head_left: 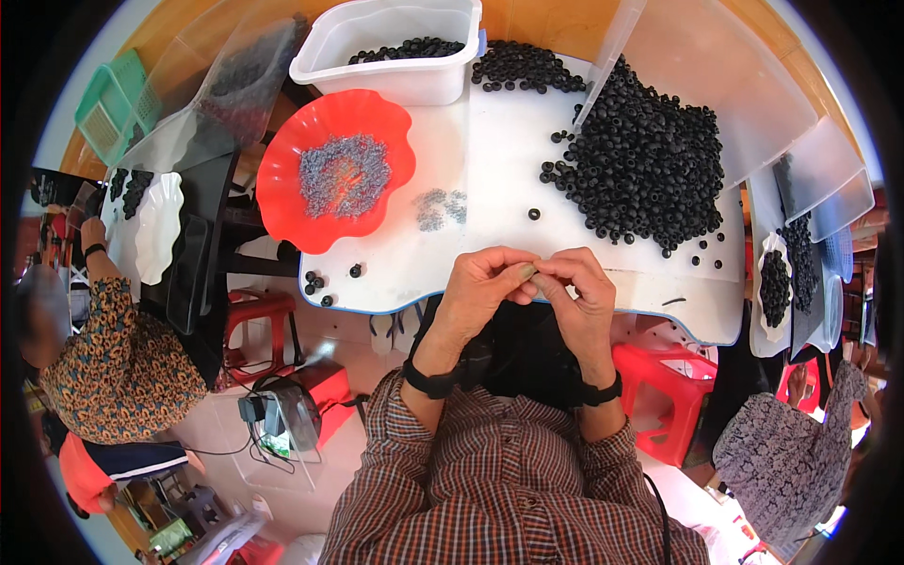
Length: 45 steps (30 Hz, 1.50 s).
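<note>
Over the front edge of the white table point(508, 179), my left hand point(478, 288) and my right hand point(582, 299) meet fingertip to fingertip. Both are closed in a pinch; whatever sits between them is too small to make out. Beyond them to the right spreads a large heap of small black ring-shaped pieces point(650, 160). One loose black ring point(534, 214) lies just past my fingers. A red scalloped bowl point(282, 202) to the left holds many tiny silvery pieces point(344, 174). A few more silvery bits point(441, 209) are scattered beside it.
At the back stands a white tub point(325, 52) with black pieces inside. A clear plastic bin point(725, 85) lies tipped behind the heap. Red stools point(664, 395) stand under the table on both sides. People in patterned clothing point(132, 367) sit at tables left and right.
</note>
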Each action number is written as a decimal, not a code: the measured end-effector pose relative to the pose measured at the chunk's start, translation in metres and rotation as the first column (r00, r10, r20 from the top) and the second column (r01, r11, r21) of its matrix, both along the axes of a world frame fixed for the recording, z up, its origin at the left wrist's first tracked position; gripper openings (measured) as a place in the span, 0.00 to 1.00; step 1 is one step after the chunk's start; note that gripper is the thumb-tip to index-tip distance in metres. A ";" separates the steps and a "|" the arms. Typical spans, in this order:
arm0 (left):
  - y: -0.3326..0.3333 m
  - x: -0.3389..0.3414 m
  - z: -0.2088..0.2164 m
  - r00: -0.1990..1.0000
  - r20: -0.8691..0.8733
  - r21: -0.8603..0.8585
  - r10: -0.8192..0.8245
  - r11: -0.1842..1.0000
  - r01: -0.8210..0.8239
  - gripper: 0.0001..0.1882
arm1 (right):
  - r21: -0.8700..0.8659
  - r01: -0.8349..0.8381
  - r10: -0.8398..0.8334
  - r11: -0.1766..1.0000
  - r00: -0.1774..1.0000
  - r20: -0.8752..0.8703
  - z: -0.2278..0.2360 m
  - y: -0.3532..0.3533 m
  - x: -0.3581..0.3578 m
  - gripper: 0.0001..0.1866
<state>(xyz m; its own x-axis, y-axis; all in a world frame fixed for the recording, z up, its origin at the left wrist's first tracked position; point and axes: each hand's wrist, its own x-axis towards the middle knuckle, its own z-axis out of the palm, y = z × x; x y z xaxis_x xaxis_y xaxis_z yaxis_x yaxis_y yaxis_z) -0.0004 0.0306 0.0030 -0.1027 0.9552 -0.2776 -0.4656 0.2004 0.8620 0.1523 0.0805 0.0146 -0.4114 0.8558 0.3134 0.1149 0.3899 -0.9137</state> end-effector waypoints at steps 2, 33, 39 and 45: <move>0.000 0.000 -0.004 1.000 -0.012 0.021 0.010 1.000 -0.010 0.09 | 0.020 0.001 -0.001 1.000 1.000 0.010 0.000 0.000 -0.002 0.09; 0.002 -0.006 -0.014 0.999 0.021 0.004 0.025 1.000 -0.025 0.09 | -0.081 -0.052 0.054 0.995 0.998 0.017 -0.005 0.005 -0.010 0.10; 0.000 -0.004 -0.012 0.996 -0.078 0.002 0.037 0.999 -0.037 0.09 | -0.076 -0.084 0.088 0.994 0.994 0.058 -0.002 0.004 -0.008 0.08; 0.000 0.002 -0.014 0.993 -0.098 0.037 0.068 0.997 -0.065 0.09 | -0.108 -0.108 0.120 0.988 0.987 0.107 -0.004 0.008 -0.004 0.08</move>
